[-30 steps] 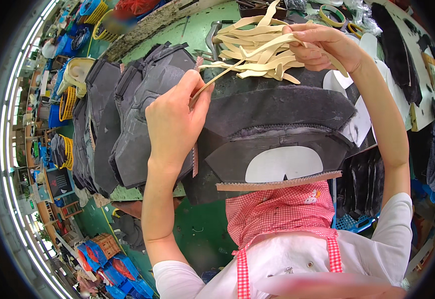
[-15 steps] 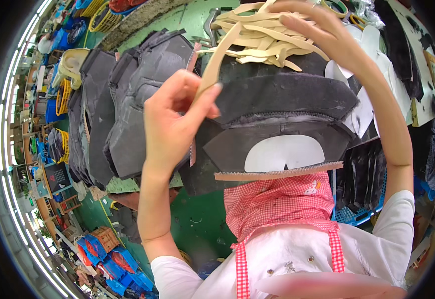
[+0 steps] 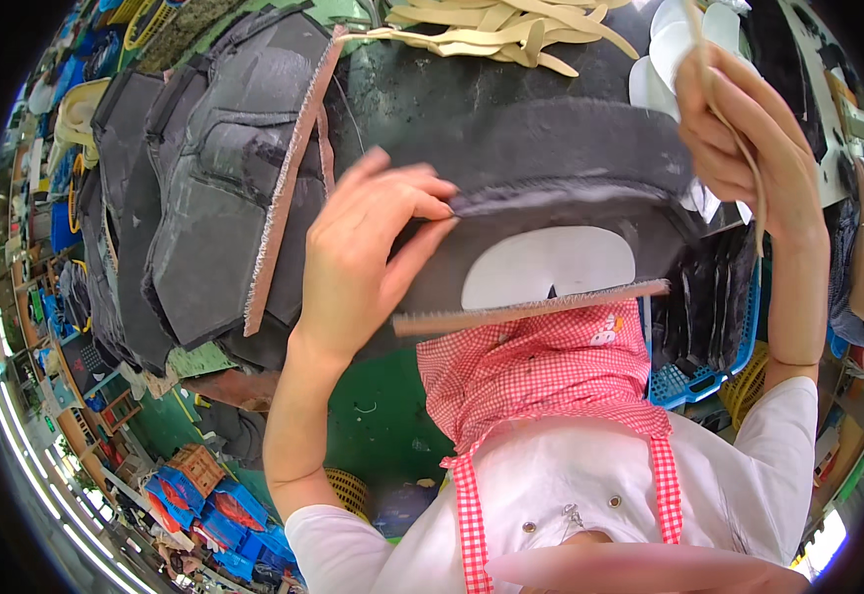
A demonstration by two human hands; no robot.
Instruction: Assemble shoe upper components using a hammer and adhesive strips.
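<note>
The person's right hand (image 3: 773,148), raised at the right side of the work, grasps a narrow cream strip (image 3: 760,203) with its fingers curled around it. One end runs far, out of view, and the other hangs past the palm toward the wrist; holding it partway along probably keeps the limp strip from sagging onto the work.

The left hand (image 3: 358,247) is at the left part of a dark panel (image 3: 670,223), thumb and bent fingers brought close together by its fuzzy ridge. The fingers are slightly blurred, so whether they pinch the material or merely touch it cannot be told. Its placing there may serve to steady that end.

The dark panel lies crosswise just in front of the body, seemingly so that both hands reach it easily. A white half-moon patch (image 3: 590,257) sits on it, and a pinkish-brown edging (image 3: 531,312) with zigzag stitching runs along its near side, against the checked apron (image 3: 541,361).

Beyond the panel, more cream strips (image 3: 511,30) lie in a loose pile, presumably kept at the far side within arm's reach. To the left, similar dark pieces (image 3: 209,213) are stacked overlapping, which likely saves table space. A blue basket (image 3: 684,389) at the near right holds further dark pieces upright.
</note>
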